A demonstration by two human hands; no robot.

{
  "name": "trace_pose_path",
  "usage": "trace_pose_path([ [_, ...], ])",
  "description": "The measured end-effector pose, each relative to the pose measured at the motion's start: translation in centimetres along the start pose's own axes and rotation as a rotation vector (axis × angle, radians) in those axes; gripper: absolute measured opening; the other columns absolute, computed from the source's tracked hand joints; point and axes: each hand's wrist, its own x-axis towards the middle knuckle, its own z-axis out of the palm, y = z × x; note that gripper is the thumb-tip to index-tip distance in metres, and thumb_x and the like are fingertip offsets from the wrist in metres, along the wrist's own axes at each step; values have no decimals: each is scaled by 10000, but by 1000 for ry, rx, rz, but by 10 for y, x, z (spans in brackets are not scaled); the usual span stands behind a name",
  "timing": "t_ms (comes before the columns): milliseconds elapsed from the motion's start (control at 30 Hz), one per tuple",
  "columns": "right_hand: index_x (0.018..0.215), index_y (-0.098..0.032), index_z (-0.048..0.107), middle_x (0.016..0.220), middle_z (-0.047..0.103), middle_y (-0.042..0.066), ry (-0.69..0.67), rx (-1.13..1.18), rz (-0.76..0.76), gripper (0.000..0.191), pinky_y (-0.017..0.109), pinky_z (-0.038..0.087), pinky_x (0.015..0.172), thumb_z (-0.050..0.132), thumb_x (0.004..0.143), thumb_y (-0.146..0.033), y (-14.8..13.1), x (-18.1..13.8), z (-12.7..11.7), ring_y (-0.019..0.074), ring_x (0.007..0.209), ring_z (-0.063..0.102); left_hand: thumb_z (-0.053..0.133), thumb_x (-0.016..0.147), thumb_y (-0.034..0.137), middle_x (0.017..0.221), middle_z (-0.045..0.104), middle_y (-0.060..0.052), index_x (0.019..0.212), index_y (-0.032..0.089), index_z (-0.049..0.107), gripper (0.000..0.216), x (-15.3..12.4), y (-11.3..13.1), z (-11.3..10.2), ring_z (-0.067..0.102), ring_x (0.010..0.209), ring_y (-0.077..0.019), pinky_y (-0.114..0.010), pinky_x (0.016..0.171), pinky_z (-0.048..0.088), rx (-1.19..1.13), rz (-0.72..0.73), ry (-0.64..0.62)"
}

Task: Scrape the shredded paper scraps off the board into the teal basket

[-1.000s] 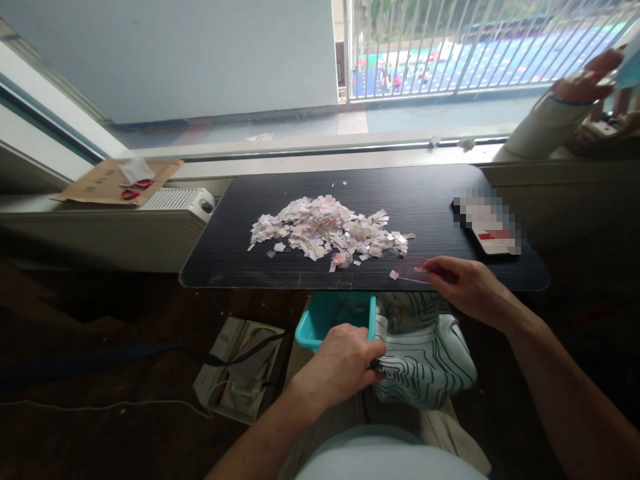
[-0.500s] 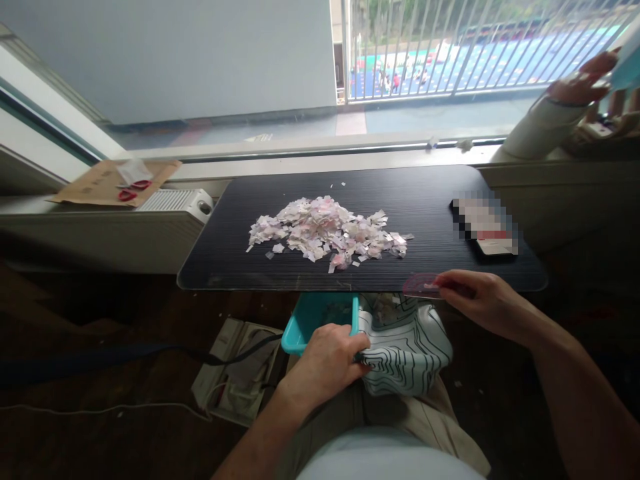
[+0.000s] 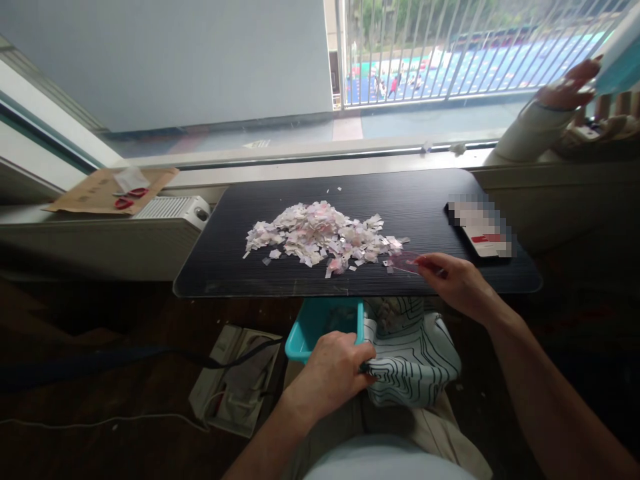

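A loose pile of small white and pinkish paper scraps [image 3: 315, 233] lies across the dark tabletop [image 3: 220, 273]. Between the fingertips of my right hand [image 3: 460, 287] is a thin, clear pinkish plastic sheet [image 3: 404, 264], its far end at the pile's right edge. Below the table's front edge, my left hand [image 3: 336, 367] is closed on the rim of a teal plastic bin [image 3: 296, 337] and on the edge of a white cloth bag with black lines [image 3: 420, 363]. Scraps show inside both the bin and the bag. My left fingertips are partly hidden.
A phone-like flat object [image 3: 483, 230], partly pixelated, lies at the table's right. Red-handled scissors [image 3: 125, 200] rest on a brown envelope [image 3: 70, 193] on the left sill. An open box with cables [image 3: 240, 383] stands on the floor. A white-sleeved object [image 3: 523, 133] leans at the window.
My right hand has moved left and slightly up with the plastic sheet, from the table's front edge to the pile's right end. My left hand keeps its hold; the view has shifted slightly.
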Motion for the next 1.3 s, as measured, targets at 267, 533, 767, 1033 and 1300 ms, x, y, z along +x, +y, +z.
trace_pose_path([
  [267,957,-182,693,873,717,57,86,20,5,238,272,491,643,531,833,-304,4,6,6,166,679,635,654,813,357,723,583,-12,859,220,641,145,4,3,3,560,697,-202,-272,614,396,15,54,8],
  [533,933,-193,709,784,714,38,43,33,-6,235,257,482,589,557,814,-328,-4,1,0,151,613,616,657,810,361,733,587,-21,911,222,658,172,4,7,5,559,700,-203,-279,644,412,7,75,-8],
  [767,932,-194,709,824,723,42,-28,16,-59,234,253,478,587,525,821,-285,-13,2,5,149,619,623,661,809,375,726,580,-17,887,217,646,176,5,8,4,560,697,-200,-274,642,411,20,91,-13],
  [1033,924,-196,713,803,723,32,-22,29,-26,231,257,483,587,546,809,-306,-10,2,2,143,595,614,671,798,370,713,576,-11,844,215,629,167,3,9,4,555,680,-196,-271,623,404,38,90,2],
  [1300,920,-207,707,773,715,34,87,-123,32,224,270,478,585,549,800,-312,6,-8,-17,162,597,622,659,807,385,719,579,-13,879,225,647,176,4,7,6,559,690,-199,-274,623,401,38,84,1],
])
